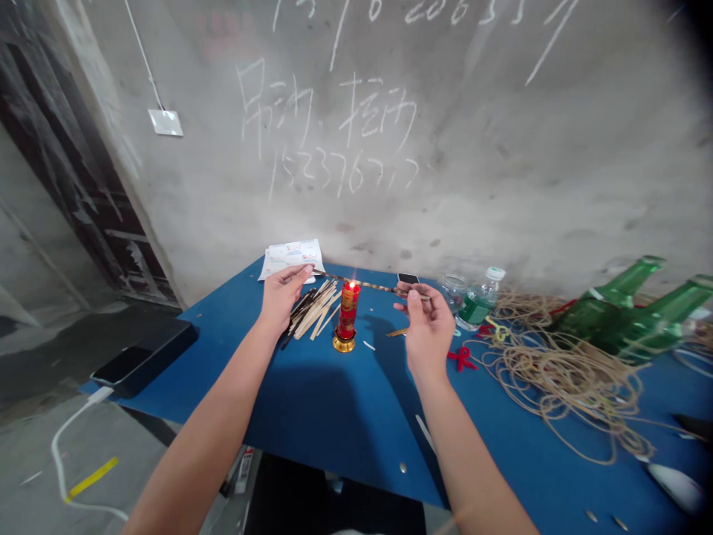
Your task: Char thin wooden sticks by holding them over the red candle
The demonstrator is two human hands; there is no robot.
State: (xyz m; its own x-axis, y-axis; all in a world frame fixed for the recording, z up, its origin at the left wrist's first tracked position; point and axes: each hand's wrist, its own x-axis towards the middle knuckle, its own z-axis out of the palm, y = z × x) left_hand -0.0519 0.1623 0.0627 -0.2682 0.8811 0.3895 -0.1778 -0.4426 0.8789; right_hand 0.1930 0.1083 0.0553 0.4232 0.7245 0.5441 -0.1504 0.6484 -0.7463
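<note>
A lit red candle (348, 312) on a gold base stands on the blue table (312, 416). Both my hands hold one thin wooden strip (368, 284) level over its flame. My left hand (281, 293) pinches the strip's left end, fingers closed. My right hand (426, 323) pinches the right end, palm turned up. A pile of similar strips (315, 308), some charred dark, lies just left of the candle.
A tangle of tan cord (562, 371) covers the table's right side, with two green glass bottles (624, 305) lying there. A small plastic bottle (479, 301), a glass jar (454, 286), red clips (461, 358), papers (290, 256) and a dark phone (142, 360) surround the hands. A chalk-marked concrete wall stands behind.
</note>
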